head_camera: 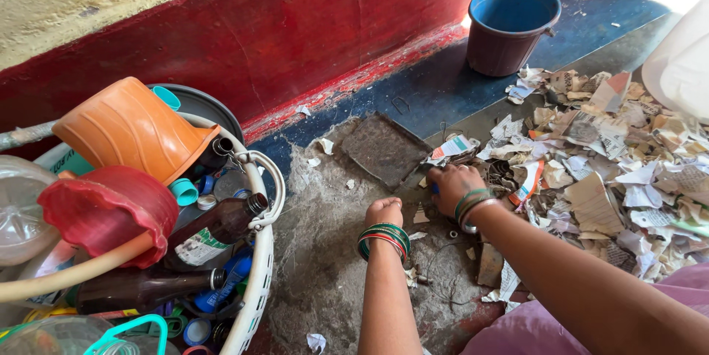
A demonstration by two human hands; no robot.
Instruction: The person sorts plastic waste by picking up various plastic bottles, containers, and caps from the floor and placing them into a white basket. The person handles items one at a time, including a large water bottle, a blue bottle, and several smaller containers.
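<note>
Your right hand (452, 187) was curled shut over a small blue thing (436, 188), hardly visible, at the near-left edge of the paper scraps (605, 170). Your left hand (384, 212) rested just left of it, fisted on the dusty floor (325, 252), apparently holding nothing.

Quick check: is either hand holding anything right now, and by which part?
Cannot be told. The left hand is a closed fist on the floor; the right hand presses knuckles-up at the paper scraps; both palms are hidden.
</note>
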